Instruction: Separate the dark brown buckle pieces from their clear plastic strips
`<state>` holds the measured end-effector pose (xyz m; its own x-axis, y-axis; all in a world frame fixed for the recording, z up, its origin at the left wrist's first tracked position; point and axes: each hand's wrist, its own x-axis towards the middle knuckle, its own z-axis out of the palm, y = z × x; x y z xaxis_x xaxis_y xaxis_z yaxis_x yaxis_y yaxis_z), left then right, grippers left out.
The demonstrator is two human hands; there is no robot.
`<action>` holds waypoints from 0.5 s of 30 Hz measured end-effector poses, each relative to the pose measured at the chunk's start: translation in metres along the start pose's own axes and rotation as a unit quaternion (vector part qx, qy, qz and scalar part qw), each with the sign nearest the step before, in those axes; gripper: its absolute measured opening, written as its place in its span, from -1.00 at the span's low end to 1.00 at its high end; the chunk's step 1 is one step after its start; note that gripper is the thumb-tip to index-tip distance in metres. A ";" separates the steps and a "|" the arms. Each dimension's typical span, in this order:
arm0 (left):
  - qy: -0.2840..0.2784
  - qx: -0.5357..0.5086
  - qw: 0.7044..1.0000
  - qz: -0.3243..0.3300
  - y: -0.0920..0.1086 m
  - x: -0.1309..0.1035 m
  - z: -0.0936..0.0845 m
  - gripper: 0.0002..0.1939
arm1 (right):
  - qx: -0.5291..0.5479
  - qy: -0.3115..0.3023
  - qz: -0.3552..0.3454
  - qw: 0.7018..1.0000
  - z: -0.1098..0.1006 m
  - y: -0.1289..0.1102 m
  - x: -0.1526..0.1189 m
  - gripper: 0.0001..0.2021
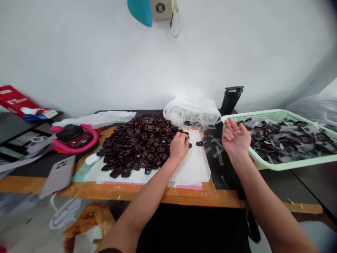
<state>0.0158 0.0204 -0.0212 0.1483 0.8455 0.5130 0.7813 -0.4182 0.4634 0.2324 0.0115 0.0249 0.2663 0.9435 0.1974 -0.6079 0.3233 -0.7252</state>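
Observation:
A large heap of small, glossy dark brown plastic pieces (pixel 142 140), rounded and slotted, lies on white paper (pixel 193 165). At the heap's right edge my left hand (pixel 179 147) is closed, fingers bent down around a dark piece that is mostly hidden. One dark piece (pixel 199 143) lies apart on the paper to its right. My right hand (pixel 236 138) is raised palm up by the basket's left corner, fingers loosely curled and thumb apart. A faint pale line crosses its fingers; I cannot tell what it is.
At right a pale green basket (pixel 279 166) holds dark pieces with clear strips. Loose clear strips (pixel 218 154) lie beside it. Behind are a white bag (pixel 192 105) and a black cup (pixel 231 100). Leftward are a phone (pixel 59 175), a pink-handled bottle (pixel 76 138) and a white earbud case (pixel 92 159).

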 end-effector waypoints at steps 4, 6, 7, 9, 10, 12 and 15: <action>-0.112 0.061 0.992 0.026 -0.005 -0.003 0.006 -0.89 | -0.047 -0.033 0.115 0.992 0.010 0.010 -0.006 -0.74; -0.142 0.079 0.986 0.043 -0.004 -0.005 0.007 -0.87 | -0.063 -0.051 0.192 0.978 0.016 0.016 -0.010 -0.74; -0.150 0.080 0.984 0.048 -0.004 -0.005 0.008 -0.86 | -0.066 -0.061 0.225 0.970 0.018 0.019 -0.011 -0.75; -0.153 0.057 0.986 0.043 -0.005 -0.005 0.009 -0.84 | -0.065 -0.079 0.264 0.959 0.020 0.022 -0.012 -0.77; -0.148 0.028 0.988 0.032 -0.006 -0.003 0.010 -0.84 | -0.065 -0.085 0.269 0.957 0.019 0.024 -0.012 -0.77; -0.128 -0.066 0.990 -0.008 -0.008 0.000 0.013 -0.85 | -0.069 -0.095 0.259 0.959 0.018 0.026 -0.012 -0.74; -0.107 -0.259 0.955 -0.093 -0.011 0.006 0.017 -0.87 | -0.085 -0.122 0.226 0.963 0.016 0.028 -0.012 -0.66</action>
<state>0.0183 0.0355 -0.0355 0.1990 0.9467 0.2532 0.4098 -0.3150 0.8561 0.2007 0.0102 0.0125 -0.1925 0.9809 -0.0299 -0.4835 -0.1213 -0.8669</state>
